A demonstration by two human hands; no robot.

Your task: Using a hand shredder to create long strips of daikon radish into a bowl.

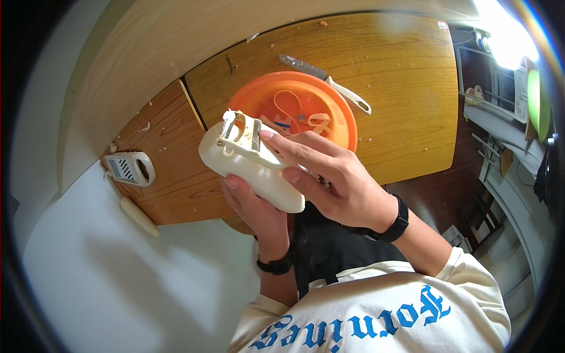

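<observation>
My left hand (254,207) cradles a thick, pale, peeled vegetable (247,172), like a daikon radish, from below. In my right hand (335,176) is a white vegetable peeler (243,137) with a metal blade; it lies over the vegetable's top, and my fingertip rests close to the blade. Most of the peeler's handle is hidden by my fingers. Beneath and behind the hands sits an orange plastic basin (346,125), with curled strips of peel (320,122) inside.
Beyond the basin, a knife (348,95) with a white handle lies on the wooden table (406,97). A white box grater (130,168) lies at the left, near a pale elongated object (139,216) at the table edge. Small scraps are scattered about. A wall borders the table's far side.
</observation>
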